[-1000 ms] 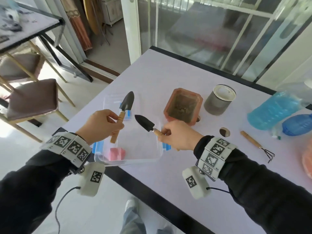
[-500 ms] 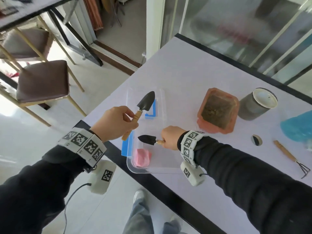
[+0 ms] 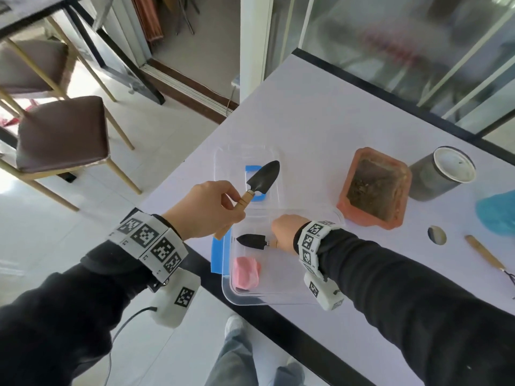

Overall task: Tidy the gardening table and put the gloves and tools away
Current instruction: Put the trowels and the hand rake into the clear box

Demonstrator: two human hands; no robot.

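A clear plastic box (image 3: 278, 299) with blue clips stands at the table's near left corner, with a pink folded thing (image 3: 246, 275) in it. My left hand (image 3: 204, 208) grips the wooden handle of a black wide trowel (image 3: 263, 176), holding it up over the box's far end. My right hand (image 3: 287, 231) reaches down into the box and holds the handle of a black narrow trowel (image 3: 252, 240), blade pointing left, low inside the box. A small hand rake (image 3: 486, 254) with a wooden handle lies on the table at the right.
An orange square pot (image 3: 374, 188) of soil and a grey cylinder pot (image 3: 440, 174) stand behind the box. A small round disc (image 3: 437, 235) lies near the rake. A blue bottle (image 3: 498, 213) is at the right edge. Brown chairs (image 3: 61, 135) stand on the floor left.
My right hand moved left and down, lowering the narrow trowel into the box. My left hand kept the wide trowel raised. The view shifted to the left.
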